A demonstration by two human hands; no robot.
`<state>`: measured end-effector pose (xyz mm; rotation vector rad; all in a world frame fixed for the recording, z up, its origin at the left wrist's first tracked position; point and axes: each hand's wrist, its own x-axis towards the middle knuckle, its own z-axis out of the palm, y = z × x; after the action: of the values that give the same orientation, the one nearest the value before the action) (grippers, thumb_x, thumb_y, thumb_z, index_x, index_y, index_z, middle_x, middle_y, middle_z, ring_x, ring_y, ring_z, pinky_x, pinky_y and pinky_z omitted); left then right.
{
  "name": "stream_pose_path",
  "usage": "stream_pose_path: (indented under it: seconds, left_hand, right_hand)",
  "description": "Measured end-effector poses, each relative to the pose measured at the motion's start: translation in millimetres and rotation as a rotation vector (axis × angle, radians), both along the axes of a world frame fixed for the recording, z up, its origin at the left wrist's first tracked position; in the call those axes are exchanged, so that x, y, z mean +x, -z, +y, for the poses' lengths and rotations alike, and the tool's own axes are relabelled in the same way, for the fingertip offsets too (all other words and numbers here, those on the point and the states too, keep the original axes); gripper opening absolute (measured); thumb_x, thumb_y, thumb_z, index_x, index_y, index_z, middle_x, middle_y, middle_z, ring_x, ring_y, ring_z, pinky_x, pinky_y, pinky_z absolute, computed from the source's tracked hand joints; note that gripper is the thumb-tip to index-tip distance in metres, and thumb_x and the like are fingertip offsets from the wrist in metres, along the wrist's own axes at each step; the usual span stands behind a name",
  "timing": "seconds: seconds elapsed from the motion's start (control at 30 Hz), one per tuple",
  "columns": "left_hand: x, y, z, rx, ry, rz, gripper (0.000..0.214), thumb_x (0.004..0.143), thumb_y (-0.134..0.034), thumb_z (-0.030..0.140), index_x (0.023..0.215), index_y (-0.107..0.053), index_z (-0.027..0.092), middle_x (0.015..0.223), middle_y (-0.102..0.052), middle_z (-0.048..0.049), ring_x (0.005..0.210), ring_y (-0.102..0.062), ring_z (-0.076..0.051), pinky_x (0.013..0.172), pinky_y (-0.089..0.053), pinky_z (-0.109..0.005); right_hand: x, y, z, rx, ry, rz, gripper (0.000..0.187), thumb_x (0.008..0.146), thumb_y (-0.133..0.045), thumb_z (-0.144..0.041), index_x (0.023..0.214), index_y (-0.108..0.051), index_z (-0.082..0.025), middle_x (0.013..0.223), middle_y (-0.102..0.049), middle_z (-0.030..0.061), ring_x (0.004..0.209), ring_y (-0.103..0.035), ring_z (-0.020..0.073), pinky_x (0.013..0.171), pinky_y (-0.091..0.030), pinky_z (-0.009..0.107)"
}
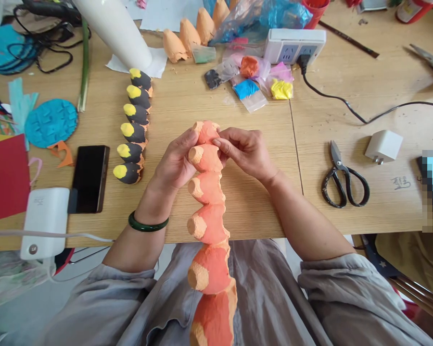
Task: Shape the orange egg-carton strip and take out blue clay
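Observation:
A long orange strip of egg-carton cones (208, 226) runs from my lap up over the wooden table (245, 202). My left hand (175, 161) grips the far end of the strip from the left, thumb near the top cone. From the right, my right hand (246, 151) pinches the same top cone with closed fingers. A green bangle (147, 224) circles my left wrist.
A black and yellow painted cone strip (133, 127) lies to the left, beside a black phone (88, 178) and a white power bank (45, 222). Black scissors (341, 180) and a white charger (383, 146) lie on the right. Bags of coloured clay (254, 81), a power strip (295, 44) and unpainted cones (187, 36) sit behind.

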<state>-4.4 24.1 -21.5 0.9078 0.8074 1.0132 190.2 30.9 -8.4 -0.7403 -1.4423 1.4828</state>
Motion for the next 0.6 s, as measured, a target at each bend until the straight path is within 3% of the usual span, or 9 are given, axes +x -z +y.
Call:
stream_pose_path:
  seconds: [0.13, 0.2, 0.27, 0.4, 0.6]
  left_hand:
    - [2.0, -6.6, -1.8, -0.003, 0.006, 0.004, 0.048, 0.081, -0.09, 0.074, 0.111, -0.085, 0.038, 0.1, -0.084, -0.004, 0.159, -0.053, -0.047, 0.113, -0.057, -0.06]
    - [3.1, -11.1, -4.4, 0.007, 0.002, 0.009, 0.044, 0.086, -0.086, 0.073, 0.108, -0.085, 0.036, 0.101, -0.084, -0.0056, 0.156, -0.057, -0.046, 0.114, -0.057, -0.06]
    - [5.8, -16.9, -8.5, -0.007, 0.002, 0.029, 0.038, 0.093, -0.08, 0.07, 0.103, -0.084, 0.033, 0.102, -0.083, -0.0067, 0.152, -0.06, -0.044, 0.116, -0.057, -0.06]
    - [13.8, -26.2, -15.2, 0.012, -0.018, 0.041, 0.044, 0.092, -0.075, 0.078, 0.09, -0.08, 0.034, 0.094, -0.079, -0.0086, 0.138, -0.068, -0.045, 0.111, -0.058, -0.063]
    - [8.0, -13.4, -6.0, -0.02, -0.013, 0.004, 0.053, 0.09, -0.08, 0.083, 0.092, -0.078, 0.03, 0.098, -0.082, -0.0109, 0.131, -0.073, -0.044, 0.106, -0.063, -0.061]
  right_hand:
    - [-1.8, 1.6, -0.7, 0.002, 0.013, 0.009, 0.06, 0.096, -0.082, -0.077, 0.08, -0.07, -0.02, 0.069, -0.072, -0.002, 0.056, -0.067, 0.009, 0.057, -0.057, 0.021]
    - [-4.1, 3.0, -1.5, -0.022, 0.03, 0.033, 0.063, 0.095, -0.082, -0.079, 0.078, -0.069, -0.02, 0.069, -0.074, -0.0014, 0.056, -0.069, 0.0093, 0.057, -0.058, 0.021]
    - [-6.1, 2.7, -2.9, -0.078, 0.029, 0.063, 0.064, 0.096, -0.08, -0.08, 0.077, -0.069, -0.02, 0.071, -0.077, 0.0004, 0.058, -0.072, 0.0103, 0.058, -0.061, 0.021]
    - [-6.8, -3.1, -5.0, -0.215, 0.0, 0.111, 0.064, 0.101, -0.075, -0.08, 0.082, -0.071, -0.018, 0.077, -0.082, 0.0049, 0.061, -0.077, 0.0132, 0.062, -0.067, 0.025]
    - [-4.8, -9.2, -3.4, -0.284, -0.001, 0.114, 0.063, 0.097, -0.081, -0.078, 0.078, -0.072, -0.018, 0.072, -0.081, 0.0033, 0.06, -0.077, 0.0131, 0.059, -0.065, 0.022]
